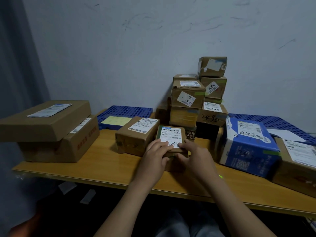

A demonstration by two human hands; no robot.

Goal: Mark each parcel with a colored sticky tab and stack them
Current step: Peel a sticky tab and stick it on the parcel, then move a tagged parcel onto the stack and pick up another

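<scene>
A small brown parcel (171, 134) with a white shipping label marked "3-2" sits on the wooden table (106, 165) in front of me. My left hand (156, 155) holds its near left corner, fingers lying over the label and thumb on the front face. My right hand (193, 155) grips the near right corner the same way. A yellow sheet of sticky tabs (116, 120) lies on a blue pallet (126, 111) at the back. A stack of marked parcels (196, 100) stands against the wall, some with green tabs.
A second brown parcel (136, 134) touches the held one on its left. Two large flat cartons (49, 130) are stacked at the far left. A blue-and-white box (248, 146) and another carton (297, 165) stand at the right.
</scene>
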